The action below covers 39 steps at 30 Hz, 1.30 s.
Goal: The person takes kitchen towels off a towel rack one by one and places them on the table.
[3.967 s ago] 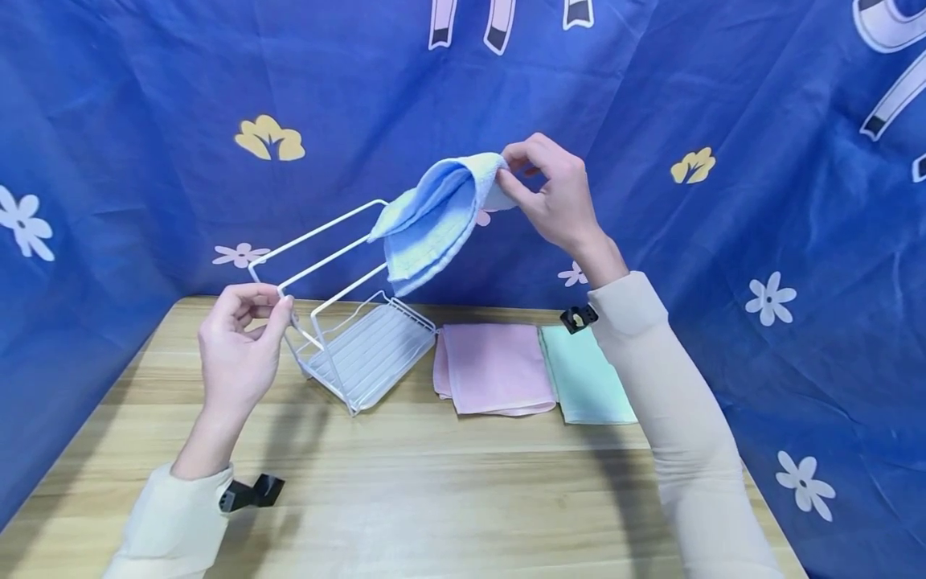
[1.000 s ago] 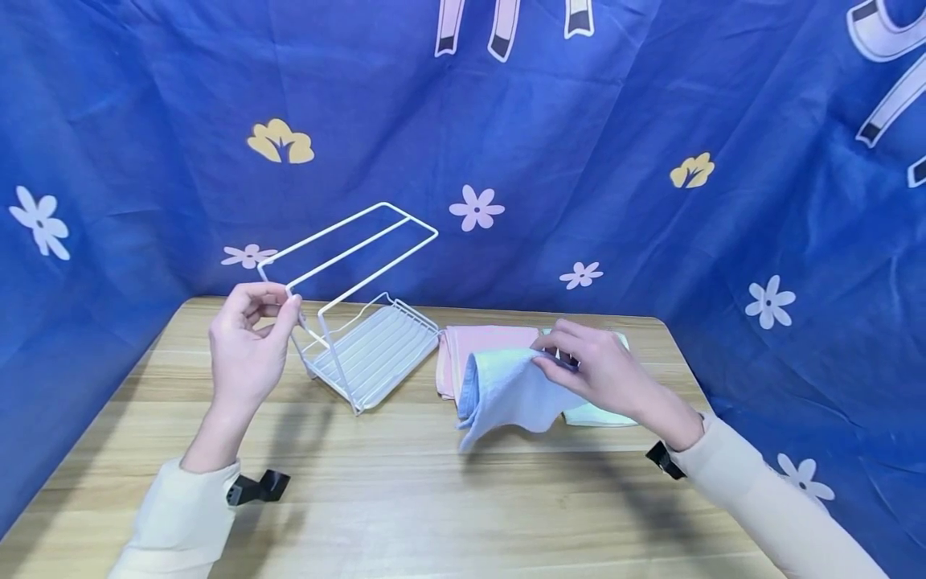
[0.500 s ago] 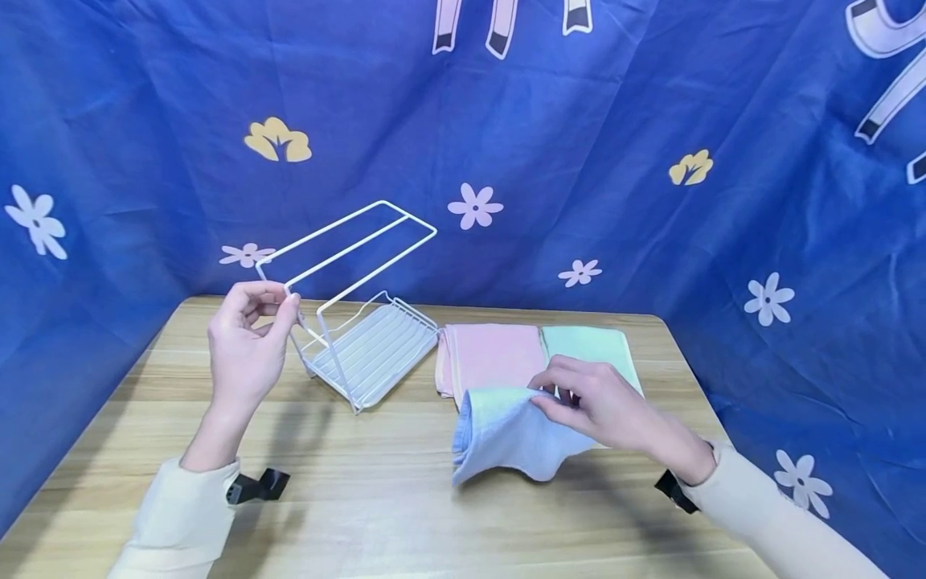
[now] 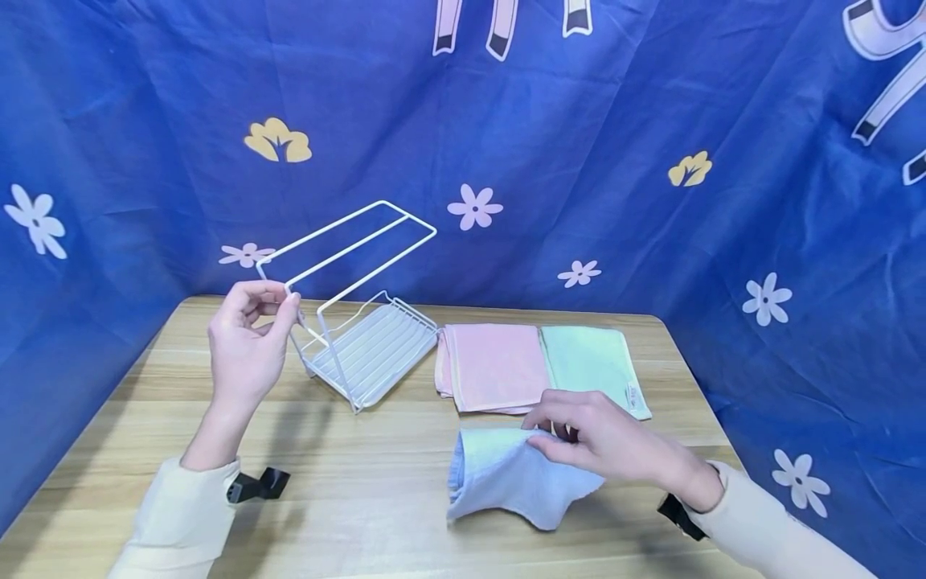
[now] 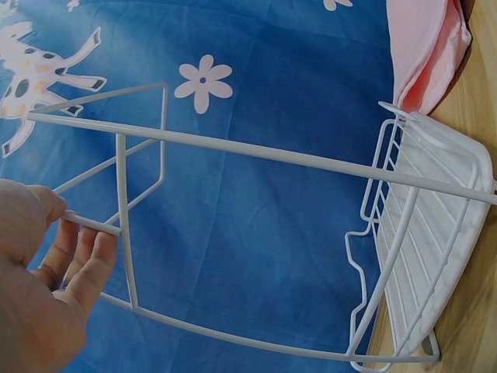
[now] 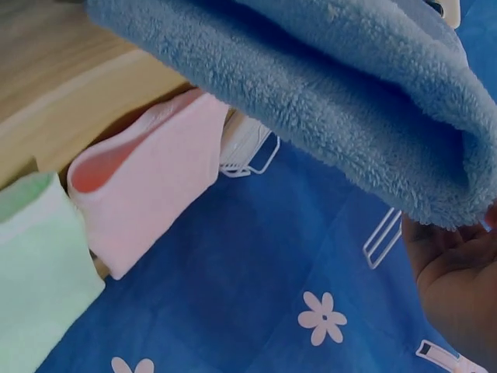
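My left hand (image 4: 249,342) pinches a bar at the near upper end of a white wire rack (image 4: 376,354), thumb on one side and fingers on the other. The left wrist view shows the grip on a short bar (image 5: 92,224). My right hand (image 4: 596,438) pinches the upper edge of a folded light blue towel (image 4: 514,482), which hangs and sags low over the front of the table. Its fluffy folds fill the top of the right wrist view, where the hand (image 6: 458,272) is partly hidden behind the towel (image 6: 326,116).
A folded pink towel (image 4: 499,366) lies right of the rack, and a folded mint-green towel (image 4: 589,362) with a small tag lies beside it. Both are on the wooden table (image 4: 347,498). A blue patterned curtain (image 4: 564,161) stands behind and at the sides.
Four seconds ago the blue towel hung over the rack's top bars. My right hand has lifted it off, carried it right, and brought it down towards me. The left hand keeps its hold.
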Tool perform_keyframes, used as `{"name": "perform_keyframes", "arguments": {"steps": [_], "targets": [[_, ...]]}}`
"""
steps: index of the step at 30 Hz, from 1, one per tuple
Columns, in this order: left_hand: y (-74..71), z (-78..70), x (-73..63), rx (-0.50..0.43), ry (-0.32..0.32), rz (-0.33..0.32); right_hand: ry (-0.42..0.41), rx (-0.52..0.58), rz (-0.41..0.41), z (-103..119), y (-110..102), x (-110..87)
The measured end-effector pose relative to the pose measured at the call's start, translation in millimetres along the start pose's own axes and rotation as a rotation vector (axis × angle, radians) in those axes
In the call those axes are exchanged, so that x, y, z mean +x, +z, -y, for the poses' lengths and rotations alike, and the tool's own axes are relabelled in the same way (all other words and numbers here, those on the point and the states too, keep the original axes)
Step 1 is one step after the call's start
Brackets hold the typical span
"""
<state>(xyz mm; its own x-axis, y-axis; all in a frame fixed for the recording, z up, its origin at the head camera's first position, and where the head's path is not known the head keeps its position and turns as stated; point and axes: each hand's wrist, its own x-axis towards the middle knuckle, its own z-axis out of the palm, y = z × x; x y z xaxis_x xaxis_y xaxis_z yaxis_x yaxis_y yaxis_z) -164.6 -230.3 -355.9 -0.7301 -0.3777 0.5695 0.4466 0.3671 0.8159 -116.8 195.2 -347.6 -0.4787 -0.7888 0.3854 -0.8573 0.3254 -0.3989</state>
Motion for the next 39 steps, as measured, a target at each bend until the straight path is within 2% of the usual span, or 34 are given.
{"name": "perform_keyframes", "arguments": {"steps": [7,14,22,34,39], "targets": [[-0.1,1.0,1.4,0.004,0.010,0.001,-0.022,0.048,0.049,3.5,3.6,-2.3],[0.1,1.5,1.3,0.003,0.014,-0.002,0.039,0.079,0.084,-3.2,9.6,-1.3],[0.0,1.5,-0.4,0.011,0.008,0.002,0.138,0.075,0.081,-24.1,16.9,3.0],[-0.4,-0.4,-0.2,0.002,0.012,-0.001,0.286,0.084,0.152,-61.9,26.8,17.9],[-0.7,-1.4,-0.6,-0.009,0.013,-0.001,0.301,0.090,0.179,-74.9,38.2,20.3]]}}
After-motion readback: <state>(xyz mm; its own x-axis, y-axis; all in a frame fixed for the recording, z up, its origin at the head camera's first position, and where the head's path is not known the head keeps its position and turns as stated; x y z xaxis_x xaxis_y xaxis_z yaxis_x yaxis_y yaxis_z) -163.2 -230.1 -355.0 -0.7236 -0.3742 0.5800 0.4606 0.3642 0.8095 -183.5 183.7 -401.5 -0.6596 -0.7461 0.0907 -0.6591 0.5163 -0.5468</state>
